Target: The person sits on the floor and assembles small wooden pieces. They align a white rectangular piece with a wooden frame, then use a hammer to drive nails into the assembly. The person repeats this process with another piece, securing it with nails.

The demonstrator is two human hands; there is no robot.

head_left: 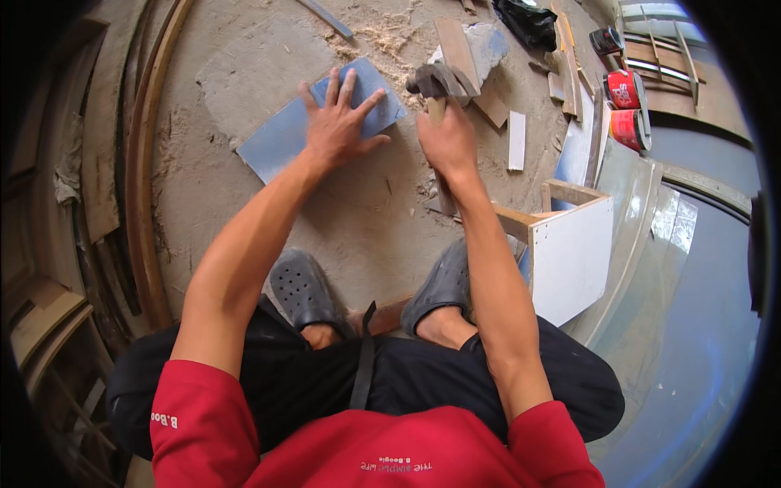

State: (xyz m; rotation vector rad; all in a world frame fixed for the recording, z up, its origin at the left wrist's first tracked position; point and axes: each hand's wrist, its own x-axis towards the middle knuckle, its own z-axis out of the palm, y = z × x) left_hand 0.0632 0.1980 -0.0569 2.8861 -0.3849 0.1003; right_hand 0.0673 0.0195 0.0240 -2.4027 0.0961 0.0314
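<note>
A flat blue-grey board point(272, 146) lies on the dusty floor in front of me. My left hand point(335, 124) rests on it with fingers spread, near its far right part. Beside the board's right corner, my right hand point(448, 142) is closed round the wooden handle of a claw hammer point(442, 83). The hammer's dark metal head points away from me, above the fist, and the handle's lower end shows below the wrist. What lies directly under the hammer head is partly hidden.
Wood offcuts point(458, 53) and sawdust point(382, 41) litter the floor ahead. A white-sided wooden box point(569, 256) stands close to my right forearm. Red cans point(625, 91) sit at the far right, near a black plastic bag point(527, 24). Long planks point(146, 163) line the left.
</note>
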